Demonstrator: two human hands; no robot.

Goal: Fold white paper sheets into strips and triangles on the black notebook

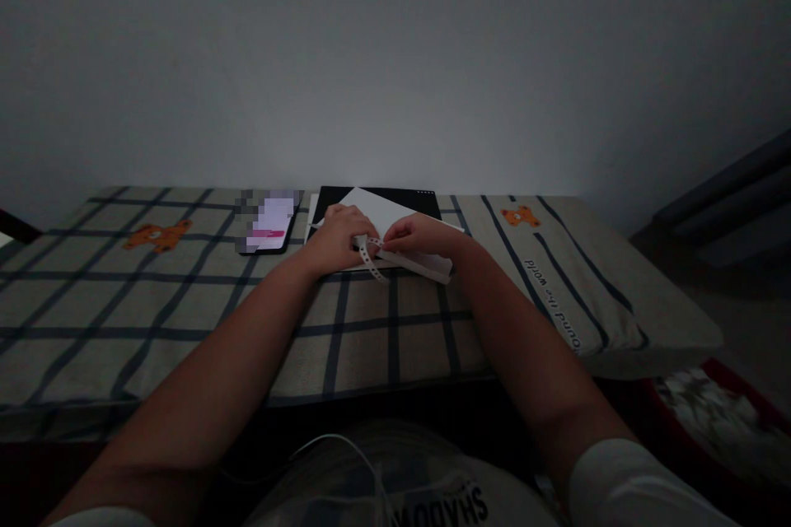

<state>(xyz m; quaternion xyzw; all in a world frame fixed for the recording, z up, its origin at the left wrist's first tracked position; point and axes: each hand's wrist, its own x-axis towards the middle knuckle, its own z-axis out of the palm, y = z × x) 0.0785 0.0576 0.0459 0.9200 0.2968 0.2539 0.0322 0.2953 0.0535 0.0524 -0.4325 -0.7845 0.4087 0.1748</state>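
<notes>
My right hand [404, 232] has thumb and fingertips pinched together on a narrow white paper strip [372, 265] with a row of small dark holes. The strip curls down between the two hands. My left hand [344, 230] is curled with its fingers bent over white paper at the strip's upper end; its fingertips are partly hidden. Below my right hand a folded white paper [426, 263] sticks out toward the right wrist. Beneath both hands lies a white sheet [364, 202], turned at an angle over a flat black item [426, 199], perhaps a notebook or folder.
A phone [270, 222] with a lit screen lies left of the papers. The checked cloth [364, 329] with orange bear prints covers the table, which meets a grey wall [395, 58]. A red container [729, 412] of whitish scraps stands low right. A white cable [346, 438] crosses my lap.
</notes>
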